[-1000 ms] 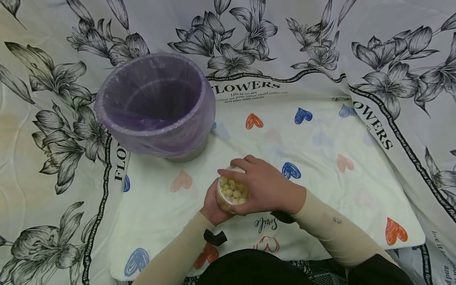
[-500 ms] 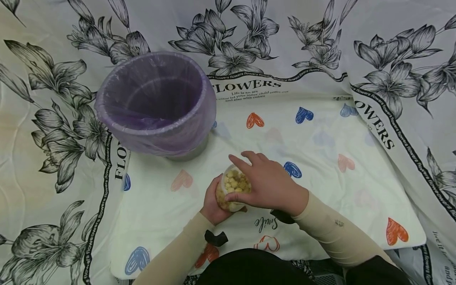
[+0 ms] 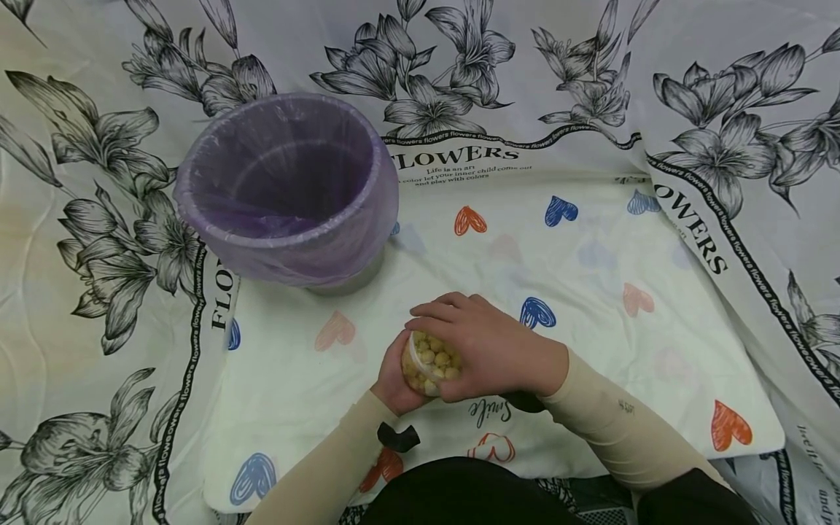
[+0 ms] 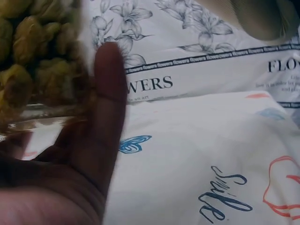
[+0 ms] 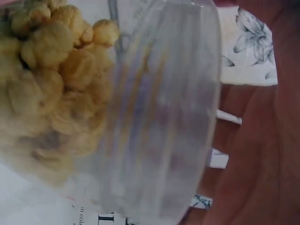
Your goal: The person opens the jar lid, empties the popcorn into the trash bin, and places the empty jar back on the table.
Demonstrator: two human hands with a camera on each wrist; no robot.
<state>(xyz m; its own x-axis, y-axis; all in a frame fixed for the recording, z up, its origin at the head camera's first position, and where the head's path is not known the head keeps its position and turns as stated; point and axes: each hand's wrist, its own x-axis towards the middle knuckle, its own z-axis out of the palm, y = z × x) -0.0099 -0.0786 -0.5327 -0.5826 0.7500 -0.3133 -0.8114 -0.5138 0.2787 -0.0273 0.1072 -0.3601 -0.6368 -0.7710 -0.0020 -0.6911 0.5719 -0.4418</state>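
A clear plastic jar (image 3: 420, 375) of yellow popcorn-like pieces is held tilted over the table, its top toward my right hand. My left hand (image 3: 391, 380) grips the jar's body from the left; in the left wrist view, a finger (image 4: 110, 93) stands along its side. My right hand (image 3: 492, 346) spans the clear lid (image 5: 187, 93), fingers over the far rim and thumb on the near side. The right wrist view shows the lid on the jar, ridges beneath its see-through side, and the popcorn (image 5: 61, 79) lower down. The hands hide much of the jar.
A purple waste bin (image 3: 295, 266) lined with a thin plastic bag stands at the back left. The table (image 3: 577, 386) has a white cloth printed with hearts. Flower-printed sheets (image 3: 459, 44) hang behind it and at both sides.
Half a second ago the right fingers were lifted and spread above the lid. They have come back down round it. The left hand keeps its hold, with the jar turned slightly.
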